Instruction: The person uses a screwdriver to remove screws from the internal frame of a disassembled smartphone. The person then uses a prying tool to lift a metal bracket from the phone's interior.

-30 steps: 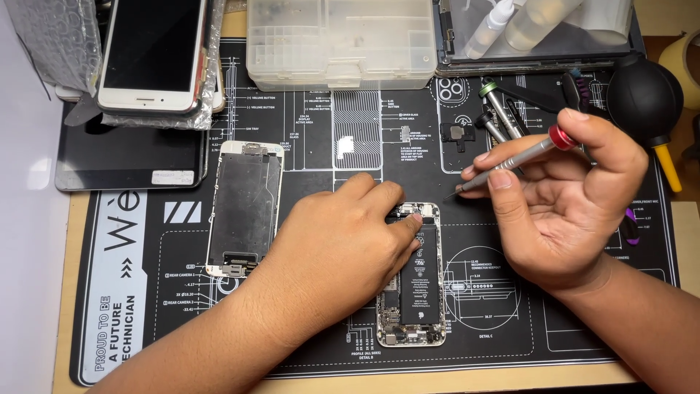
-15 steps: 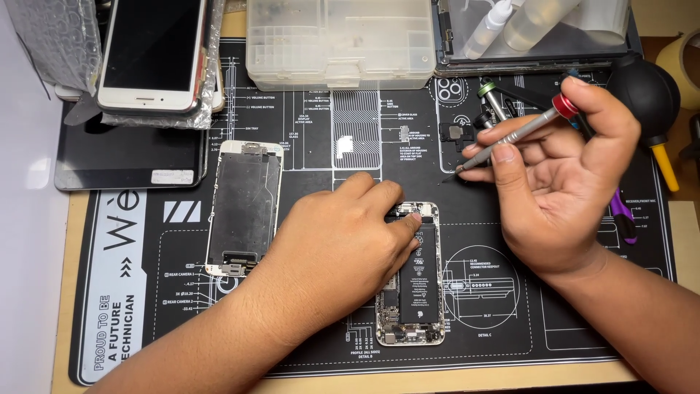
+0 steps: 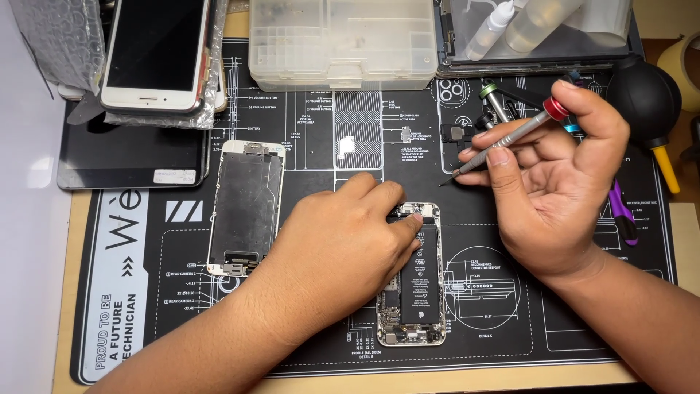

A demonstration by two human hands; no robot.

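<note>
We see the left hand [image 3: 343, 237] lying flat over the upper half of the opened phone body [image 3: 413, 292], which rests near the front edge of the black repair mat [image 3: 510, 321]; its fingers are extended and loosely together, pressing on the phone rather than gripping it. The right hand [image 3: 558, 193] now stands higher and nearer the rear right of the mat than a second ago, palm turned up, its fingers closed around a slim silver screwdriver [image 3: 503, 142] with a red cap. The tip points left and hangs clear of the phone, so we judge the driver to be between engagements, being repositioned in the grip. The detached screen panel [image 3: 244, 208] lies just left of the phone; a black dust blower [image 3: 643, 95] sits at the rear right corner.
</note>
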